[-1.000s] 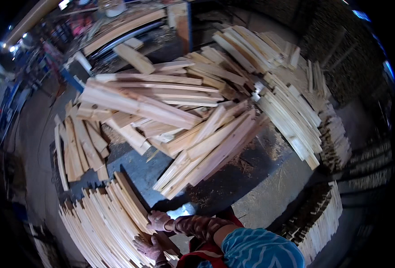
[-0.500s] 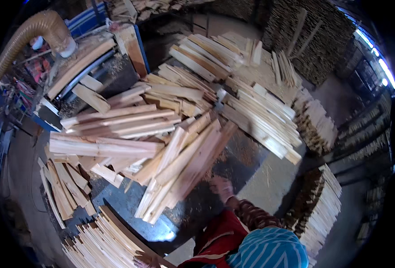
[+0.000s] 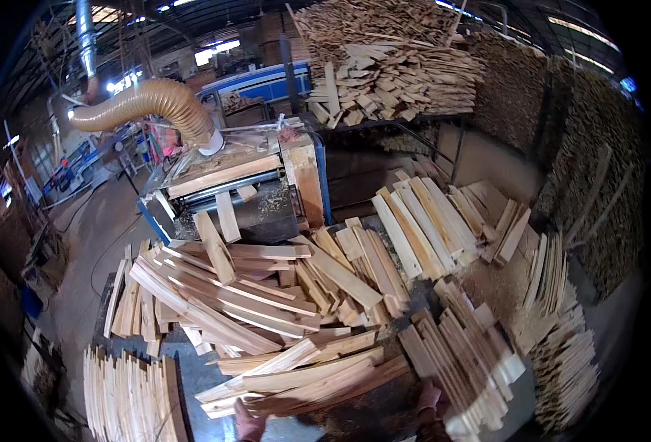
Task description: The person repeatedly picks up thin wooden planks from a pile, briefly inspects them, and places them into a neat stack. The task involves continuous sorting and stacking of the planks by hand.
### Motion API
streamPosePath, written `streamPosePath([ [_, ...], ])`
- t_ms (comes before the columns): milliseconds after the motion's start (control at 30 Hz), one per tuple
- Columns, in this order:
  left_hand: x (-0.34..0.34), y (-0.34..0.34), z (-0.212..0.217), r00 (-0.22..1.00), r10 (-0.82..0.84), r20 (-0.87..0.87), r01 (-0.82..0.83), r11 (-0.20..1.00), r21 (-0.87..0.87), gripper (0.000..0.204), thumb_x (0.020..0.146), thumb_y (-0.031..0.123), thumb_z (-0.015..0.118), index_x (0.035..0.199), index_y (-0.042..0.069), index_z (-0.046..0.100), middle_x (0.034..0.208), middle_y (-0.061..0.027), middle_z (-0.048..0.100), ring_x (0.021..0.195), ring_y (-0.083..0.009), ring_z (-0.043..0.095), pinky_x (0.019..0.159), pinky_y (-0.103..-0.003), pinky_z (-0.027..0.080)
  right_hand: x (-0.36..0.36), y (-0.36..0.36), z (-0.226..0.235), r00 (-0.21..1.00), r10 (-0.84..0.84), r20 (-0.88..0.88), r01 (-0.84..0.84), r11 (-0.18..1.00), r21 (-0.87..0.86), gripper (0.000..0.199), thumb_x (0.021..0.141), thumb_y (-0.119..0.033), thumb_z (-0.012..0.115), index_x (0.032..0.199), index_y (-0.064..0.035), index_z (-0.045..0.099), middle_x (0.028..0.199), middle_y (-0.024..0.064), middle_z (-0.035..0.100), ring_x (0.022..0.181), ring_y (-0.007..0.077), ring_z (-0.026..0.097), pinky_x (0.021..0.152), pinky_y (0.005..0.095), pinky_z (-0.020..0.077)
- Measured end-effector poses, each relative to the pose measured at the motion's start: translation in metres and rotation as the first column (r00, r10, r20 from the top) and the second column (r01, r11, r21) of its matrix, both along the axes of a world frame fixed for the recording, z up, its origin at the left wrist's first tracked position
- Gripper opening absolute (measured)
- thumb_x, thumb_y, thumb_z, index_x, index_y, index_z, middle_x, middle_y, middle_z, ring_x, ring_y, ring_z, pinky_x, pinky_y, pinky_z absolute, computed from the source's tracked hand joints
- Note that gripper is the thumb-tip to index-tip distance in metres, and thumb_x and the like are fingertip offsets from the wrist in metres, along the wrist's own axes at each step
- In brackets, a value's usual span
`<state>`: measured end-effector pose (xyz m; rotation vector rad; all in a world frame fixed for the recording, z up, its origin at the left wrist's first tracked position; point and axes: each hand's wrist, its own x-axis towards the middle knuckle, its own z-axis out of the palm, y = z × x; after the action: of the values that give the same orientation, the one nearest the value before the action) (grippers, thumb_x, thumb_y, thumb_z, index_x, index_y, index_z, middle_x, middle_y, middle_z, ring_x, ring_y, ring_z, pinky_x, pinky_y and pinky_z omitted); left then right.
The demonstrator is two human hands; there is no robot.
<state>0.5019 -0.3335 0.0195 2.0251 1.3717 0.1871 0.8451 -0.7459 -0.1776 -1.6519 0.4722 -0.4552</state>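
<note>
My left hand [image 3: 250, 422] is at the bottom of the view, against the near side of a fan of pale wooden boards [image 3: 307, 379]. Its thumb and fingers look apart, and its fingertips touch or nearly touch the nearest board. Farther right, my right hand [image 3: 428, 398] is in shadow beside a row of wooden slats [image 3: 462, 346]; its fingers are too dim to read. Between the hands a dark tabletop shows. Beyond the fan, more boards [image 3: 230, 295] lie in a loose heap. A neat row of slats [image 3: 130, 394] stands left of my left hand.
A woodworking machine [image 3: 241, 199] with rollers stands beyond the heap, a ribbed tan hose [image 3: 141, 107] on top. Two boards stick out of it toward me. Pale boards [image 3: 425, 225] lie at the far right. High wood piles [image 3: 399, 81] stand at the back; slat stacks [image 3: 568, 361] sit right.
The view has swung up and turned, bringing in more of the machine and the back piles. My left hand has left the slat row for the fan; my right hand is now beside the right-hand slats.
</note>
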Motion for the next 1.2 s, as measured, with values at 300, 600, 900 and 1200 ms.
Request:
streamPosePath([
  [300,0.026,0.037,0.013,0.985,0.142,-0.101,-0.121,0.973,0.195,0.113,0.065,0.041,0.085,0.151,-0.006,0.028,0.151,-0.0344,0.032,0.140,-0.0478,0.036,0.115,-0.046,0.036,0.116,-0.051,0.006,0.531,0.392,-0.751,-0.745,0.638,-0.193,0.029,0.097,-0.038,0.057,0.113,-0.0161,0.069,0.094,0.0068,0.072,0.089,0.0211,0.071,0.064,0.0397,0.0555],
  [600,0.039,0.028,0.025,0.933,-0.140,-0.332,0.204,0.965,0.166,0.121,0.063,0.045,0.085,0.153,-0.001,0.018,0.158,-0.0308,0.023,0.147,-0.0465,0.024,0.118,-0.055,0.025,0.165,-0.085,0.073,0.752,0.181,-0.634,-0.576,-0.289,-0.765,0.030,0.094,-0.038,0.062,0.086,-0.0113,0.074,0.076,0.0058,0.069,0.075,0.0220,0.068,0.066,0.0428,0.0546],
  [900,0.069,0.027,0.020,0.991,0.129,0.036,-0.134,0.979,0.156,0.098,0.067,0.028,0.079,0.145,-0.002,0.028,0.147,-0.0302,0.034,0.128,-0.0471,0.048,0.103,-0.049,0.045,0.065,0.190,0.229,0.225,0.916,-0.331,-0.865,0.031,-0.501,0.089,0.087,-0.036,0.071,0.155,-0.0013,0.026,0.155,0.0216,0.038,0.139,0.0405,0.041,0.117,0.0464,0.0320],
  [1200,0.065,0.045,0.094,0.776,0.441,0.451,-0.031,0.741,-0.671,0.036,0.087,0.008,0.064,0.122,-0.002,0.061,0.103,-0.0049,0.068,0.083,-0.0137,0.064,0.070,-0.027,0.052,0.026,0.311,0.203,0.089,0.733,-0.675,-0.720,-0.421,-0.552,0.057,0.081,-0.055,0.069,0.114,-0.0091,0.068,0.107,0.0160,0.069,0.101,0.0323,0.067,0.083,0.0480,0.0525],
])
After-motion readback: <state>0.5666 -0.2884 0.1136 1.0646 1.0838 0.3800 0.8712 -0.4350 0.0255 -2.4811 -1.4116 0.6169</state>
